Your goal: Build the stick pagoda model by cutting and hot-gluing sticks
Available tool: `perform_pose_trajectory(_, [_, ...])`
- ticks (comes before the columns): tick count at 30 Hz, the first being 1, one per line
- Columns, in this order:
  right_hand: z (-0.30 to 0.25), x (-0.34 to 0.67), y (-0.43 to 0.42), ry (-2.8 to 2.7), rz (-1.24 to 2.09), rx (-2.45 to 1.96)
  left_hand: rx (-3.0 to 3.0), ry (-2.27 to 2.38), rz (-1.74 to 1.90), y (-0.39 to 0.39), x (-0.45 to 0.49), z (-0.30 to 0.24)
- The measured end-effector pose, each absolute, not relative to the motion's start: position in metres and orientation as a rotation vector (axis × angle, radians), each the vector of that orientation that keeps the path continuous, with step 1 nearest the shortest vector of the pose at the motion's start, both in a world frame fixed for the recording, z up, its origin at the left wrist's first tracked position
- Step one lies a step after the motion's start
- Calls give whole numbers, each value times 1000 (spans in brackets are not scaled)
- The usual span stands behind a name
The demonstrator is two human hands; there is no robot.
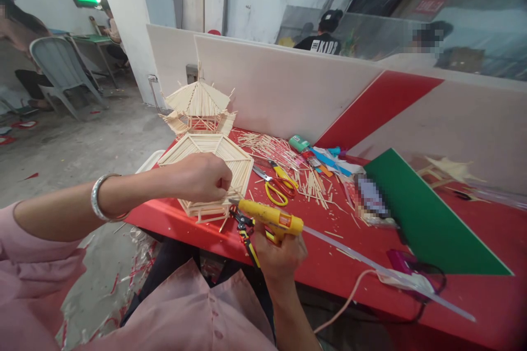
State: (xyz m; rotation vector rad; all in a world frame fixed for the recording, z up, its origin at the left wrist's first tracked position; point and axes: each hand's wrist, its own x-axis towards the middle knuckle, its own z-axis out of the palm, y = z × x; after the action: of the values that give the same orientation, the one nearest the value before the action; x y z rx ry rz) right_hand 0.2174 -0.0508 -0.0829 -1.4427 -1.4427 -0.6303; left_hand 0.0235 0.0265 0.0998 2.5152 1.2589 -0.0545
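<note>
My right hand grips a yellow hot glue gun, its nozzle pointing left. A long translucent glue stick sticks out of the gun's back. My left hand is closed just above the nozzle; its fingertips are turned away, so what they pinch is hidden. Under that hand sits a many-sided model roof of thin wooden sticks on a stick frame. Behind it stands a pointed stick pavilion. Pliers with black and yellow handles lie below the nozzle.
Scissors with yellow handles, yellow-and-red pliers and loose sticks lie on the red table. A green board leans at right. A cable hangs over the front edge. White panels stand behind; people sit beyond.
</note>
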Motion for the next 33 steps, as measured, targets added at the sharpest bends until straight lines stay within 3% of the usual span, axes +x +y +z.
perform_pose_trajectory(33, [-87,216,-47,-1407,-493,-1453,2509,1262,-63,27,24,100])
